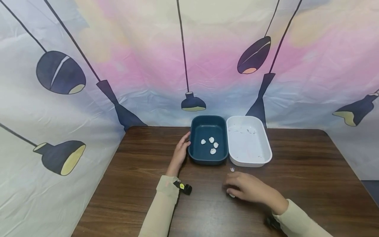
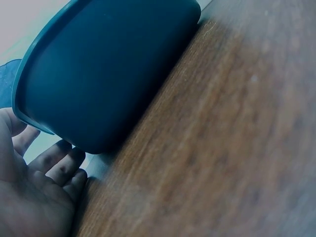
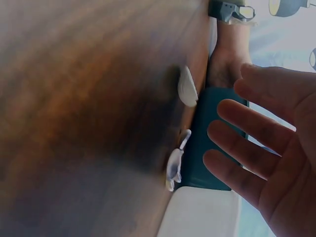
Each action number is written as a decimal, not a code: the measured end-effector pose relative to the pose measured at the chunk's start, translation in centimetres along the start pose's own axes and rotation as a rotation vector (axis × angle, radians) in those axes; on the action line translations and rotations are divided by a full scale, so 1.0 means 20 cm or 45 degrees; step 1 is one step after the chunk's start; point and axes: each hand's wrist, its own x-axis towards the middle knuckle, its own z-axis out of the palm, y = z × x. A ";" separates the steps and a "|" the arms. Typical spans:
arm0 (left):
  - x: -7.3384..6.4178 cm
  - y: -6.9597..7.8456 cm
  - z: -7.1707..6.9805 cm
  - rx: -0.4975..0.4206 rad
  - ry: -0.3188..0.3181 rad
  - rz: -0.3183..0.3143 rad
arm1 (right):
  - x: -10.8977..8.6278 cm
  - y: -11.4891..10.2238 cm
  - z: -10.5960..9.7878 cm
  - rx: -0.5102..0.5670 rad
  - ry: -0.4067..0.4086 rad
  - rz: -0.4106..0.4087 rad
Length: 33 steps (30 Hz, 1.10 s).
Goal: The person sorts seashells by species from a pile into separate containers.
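My left hand (image 1: 179, 152) rests its fingers against the left side of a dark teal tray (image 1: 208, 161). The left wrist view shows those fingers (image 2: 61, 160) at the tray's outer wall. Several small white shells (image 1: 213, 151) lie inside the tray. Just above the table in front of the trays is my right hand (image 1: 248, 187), holding nothing in the right wrist view, its fingers (image 3: 247, 148) apart and loosely extended. Near them on the table lie a pale curved shell (image 3: 186, 88) and a whitish, irregular shell-like piece (image 3: 174, 165). Part of one shell (image 1: 232, 196) shows beside the right thumb in the head view.
A white tray (image 1: 267, 151) stands directly right of the teal one, with small dark specks inside. Both sit at the back of the brown wooden table (image 1: 311, 171). Behind hangs a cloth (image 1: 148, 65) printed with lamps. Each wrist wears a small camera (image 1: 185, 188).
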 end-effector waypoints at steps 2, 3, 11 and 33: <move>0.00 0.00 0.00 -0.001 0.001 -0.006 | -0.01 -0.01 0.01 0.011 -0.040 0.025; 0.00 0.00 0.00 0.001 0.002 -0.007 | -0.02 -0.01 0.02 0.009 -0.055 0.029; -0.01 0.01 0.00 0.012 0.009 -0.026 | -0.04 -0.01 0.05 -0.038 -0.066 -0.024; -0.01 0.01 0.00 0.005 0.005 -0.011 | -0.04 -0.03 0.07 -0.035 -0.076 -0.010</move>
